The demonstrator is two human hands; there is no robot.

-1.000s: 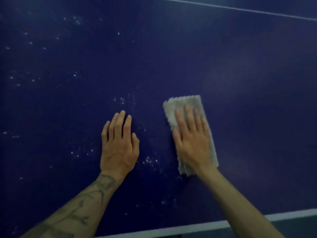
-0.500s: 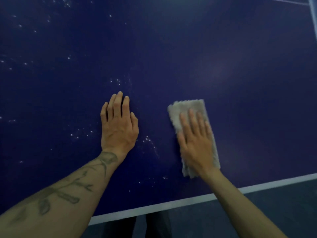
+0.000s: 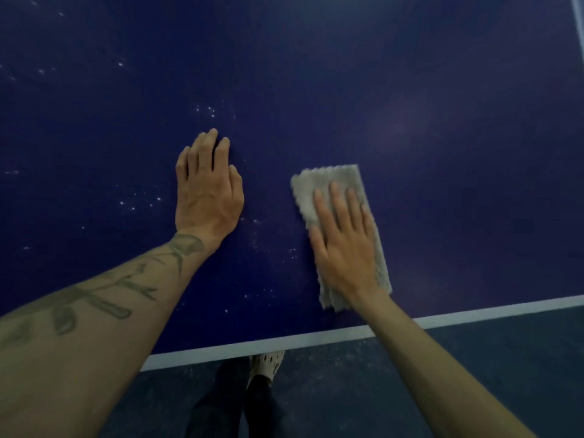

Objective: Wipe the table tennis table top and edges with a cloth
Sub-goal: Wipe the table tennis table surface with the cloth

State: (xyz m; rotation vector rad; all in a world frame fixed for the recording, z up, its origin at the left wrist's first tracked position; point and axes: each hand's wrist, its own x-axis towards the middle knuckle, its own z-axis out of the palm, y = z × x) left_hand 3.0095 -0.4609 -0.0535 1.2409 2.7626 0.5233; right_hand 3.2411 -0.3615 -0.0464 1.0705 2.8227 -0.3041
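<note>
The dark blue table tennis table top fills most of the view, with a white line along its near edge. A folded grey cloth lies flat on the top near that edge. My right hand presses flat on the cloth with straight fingers, covering its middle and lower part. My left hand rests flat on the bare table top to the left of the cloth, apart from it. White specks dot the surface around and left of my left hand.
A white side line runs down the table's top right corner. Below the near edge lies dark floor, with my leg and a pale perforated shoe under the table edge.
My right hand has drawn the cloth back toward the near edge. The view has tilted down, so the near edge, floor and shoe have come into sight. My left hand stays flat.
</note>
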